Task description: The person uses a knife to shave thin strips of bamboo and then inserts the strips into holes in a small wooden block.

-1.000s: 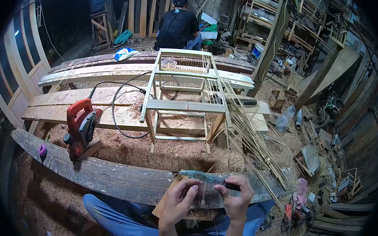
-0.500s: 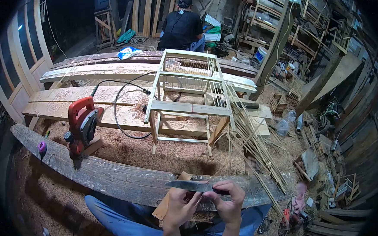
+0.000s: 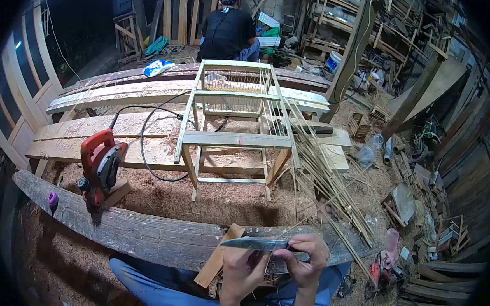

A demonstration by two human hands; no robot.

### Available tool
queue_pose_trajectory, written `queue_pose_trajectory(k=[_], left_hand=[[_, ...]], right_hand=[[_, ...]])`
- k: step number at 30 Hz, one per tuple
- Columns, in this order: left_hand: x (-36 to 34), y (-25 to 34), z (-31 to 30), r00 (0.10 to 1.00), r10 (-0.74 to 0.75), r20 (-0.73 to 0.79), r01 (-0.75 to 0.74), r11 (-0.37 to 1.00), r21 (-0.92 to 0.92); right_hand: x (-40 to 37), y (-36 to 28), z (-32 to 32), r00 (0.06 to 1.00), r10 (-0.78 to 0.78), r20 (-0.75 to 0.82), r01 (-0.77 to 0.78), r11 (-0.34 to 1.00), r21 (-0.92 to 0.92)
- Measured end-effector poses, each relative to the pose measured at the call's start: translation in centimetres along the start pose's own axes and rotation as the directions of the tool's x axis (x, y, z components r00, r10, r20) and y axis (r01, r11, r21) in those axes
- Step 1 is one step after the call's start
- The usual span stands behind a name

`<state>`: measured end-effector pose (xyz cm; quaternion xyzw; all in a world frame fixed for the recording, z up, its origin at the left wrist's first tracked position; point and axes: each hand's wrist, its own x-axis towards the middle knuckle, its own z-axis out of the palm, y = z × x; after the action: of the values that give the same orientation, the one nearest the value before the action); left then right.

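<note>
My right hand is closed round the handle of a knife, whose blade points left above my left hand. The fingers of my left hand are pinched just under the blade; a thin strip seems to pass there, but what they hold is too small to name. Below the blade, a short flat piece of wood leans on the worn plank in front of me. Beyond the plank stands a wooden frame with thin bars. A bundle of thin bamboo sticks lies to its right.
A red power planer stands at the left on the plank, near a purple object. Long boards with shavings lie behind it, with a black cable. Another person sits at the back, facing away. A post rises at the right.
My right hand and the knife have shifted slightly right, and the blade now lies nearly level. The whole view has moved a little, so the background sits slightly further left.
</note>
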<state>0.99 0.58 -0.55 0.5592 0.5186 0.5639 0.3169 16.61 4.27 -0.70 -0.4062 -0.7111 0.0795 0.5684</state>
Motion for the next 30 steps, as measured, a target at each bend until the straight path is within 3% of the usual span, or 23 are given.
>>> queue_pose_trajectory(k=[3,5,7,9,11,13,15,17,19,23,25,30], left_hand=[[0.3,0.1,-0.9,0.993,0.09,-0.071,-0.084,0.993,0.081],[0.2,0.8,-2.2,0.98,-0.143,-0.137,0.125,0.983,-0.136],[0.4,0.7,-3.4,0.974,-0.151,-0.171,0.128,0.982,-0.139],[0.4,0.9,-4.1,0.961,-0.247,-0.124,0.232,0.965,-0.122],[0.6,0.1,-3.3,0.967,-0.231,-0.103,0.208,0.957,-0.2],[0.8,0.0,-2.7,0.963,-0.262,-0.063,0.231,0.923,-0.309],[0.8,-0.5,-2.1,0.971,-0.232,-0.053,0.2,0.917,-0.345],[0.6,-0.7,-2.0,0.979,-0.201,-0.039,0.171,0.907,-0.385],[0.5,-0.3,-2.2,0.934,-0.357,0.029,0.331,0.828,-0.453],[-0.4,-0.8,-2.2,0.944,-0.302,0.137,0.327,0.785,-0.525],[-0.6,-0.5,-1.8,0.912,-0.323,0.253,0.41,0.731,-0.545],[-0.7,-0.4,-1.5,0.859,-0.373,0.35,0.512,0.631,-0.584]], right_hand=[[-0.3,1.5,-0.8,0.999,-0.02,-0.043,0.018,0.998,-0.056],[-0.3,2.8,-2.0,0.925,0.235,-0.298,-0.268,0.961,-0.072],[0.4,3.0,-3.3,0.9,0.263,-0.348,-0.295,0.955,-0.041],[0.3,2.8,-3.7,0.868,0.297,-0.398,-0.329,0.944,-0.011],[-0.4,2.3,-2.9,0.942,0.232,-0.242,-0.264,0.958,-0.11],[-0.7,1.7,-1.6,0.93,0.287,-0.229,-0.3,0.954,-0.021],[-0.9,1.3,-0.8,0.961,0.25,-0.121,-0.247,0.968,0.042],[-0.8,0.8,-0.2,0.973,0.2,-0.114,-0.201,0.98,0.003],[-0.7,0.3,0.3,0.984,0.176,0.019,-0.177,0.981,0.085],[-0.8,-0.6,1.3,0.979,0.16,0.128,-0.179,0.971,0.159],[-0.8,-0.9,1.4,0.981,0.141,0.135,-0.162,0.975,0.153],[-0.7,-0.7,0.8,0.972,0.146,0.182,-0.188,0.953,0.238]])
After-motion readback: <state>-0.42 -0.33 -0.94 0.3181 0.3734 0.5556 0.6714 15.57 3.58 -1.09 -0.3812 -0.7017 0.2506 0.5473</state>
